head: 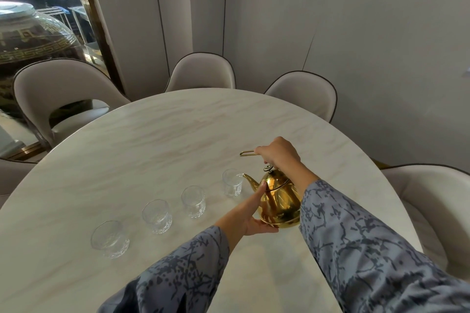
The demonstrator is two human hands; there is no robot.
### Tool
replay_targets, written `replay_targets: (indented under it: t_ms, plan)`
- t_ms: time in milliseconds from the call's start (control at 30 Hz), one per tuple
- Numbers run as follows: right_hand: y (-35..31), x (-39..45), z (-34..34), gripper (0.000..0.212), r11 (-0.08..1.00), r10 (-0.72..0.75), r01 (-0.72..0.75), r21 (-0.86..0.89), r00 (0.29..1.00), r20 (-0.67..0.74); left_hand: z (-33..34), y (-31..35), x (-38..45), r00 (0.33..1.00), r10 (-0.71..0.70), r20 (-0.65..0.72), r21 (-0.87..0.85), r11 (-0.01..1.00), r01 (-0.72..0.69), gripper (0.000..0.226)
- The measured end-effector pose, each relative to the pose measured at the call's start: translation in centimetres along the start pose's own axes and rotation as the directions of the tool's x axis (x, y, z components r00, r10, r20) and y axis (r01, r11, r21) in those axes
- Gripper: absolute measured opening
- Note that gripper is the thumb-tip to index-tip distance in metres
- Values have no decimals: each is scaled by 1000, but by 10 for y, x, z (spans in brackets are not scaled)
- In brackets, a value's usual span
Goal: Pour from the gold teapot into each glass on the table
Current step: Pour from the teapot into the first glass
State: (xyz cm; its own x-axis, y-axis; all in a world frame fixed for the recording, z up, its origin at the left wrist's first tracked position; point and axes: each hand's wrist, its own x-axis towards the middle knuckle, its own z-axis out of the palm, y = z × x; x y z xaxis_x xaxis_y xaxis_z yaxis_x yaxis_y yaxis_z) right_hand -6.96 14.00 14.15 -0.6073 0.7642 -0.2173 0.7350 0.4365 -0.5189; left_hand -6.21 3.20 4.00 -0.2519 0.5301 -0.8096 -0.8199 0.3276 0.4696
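Note:
The gold teapot (278,201) is tilted to the left, with its spout tip over the rim of the rightmost glass (232,184). My right hand (278,152) grips the teapot's wire handle from above. My left hand (248,213) cups the pot's lower left side and base. Several clear textured glasses stand in a diagonal row on the white marble table (165,134); the others are the second glass (193,202), the third glass (157,216) and the nearest glass (109,238). Whether liquid flows from the spout cannot be told.
Beige upholstered chairs ring the table: one chair at far left (61,89), one chair at the far end (203,71), one chair at far right (305,91), and a chair at the right edge (432,190). A large glass jar (30,40) stands behind the left chair.

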Motion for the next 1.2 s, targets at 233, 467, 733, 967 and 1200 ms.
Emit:
replay_targets:
  t_ms: [233,467,733,967,1200]
  plan:
    - [-3,-3,-7,23,1000,-20,20,-23,1000,-6,1,2,3,1000,-1,15,4,1000,1,109]
    - [-7,-6,-15,22,999,-30,29,-32,1000,-2,4,4,2,1000,9,19,9,1000,-9,114]
    - [-10,-8,-16,23,998,-30,30,-56,1000,3,4,6,-7,999,7,53,12,1000,-8,99]
    - [-7,-6,-10,23,997,-15,17,-73,1000,19,0,4,0,998,-2,58,20,1000,1,102]
    - [-1,-1,2,25,999,-2,2,-32,1000,10,-5,4,-1,998,10,55,49,999,-12,94]
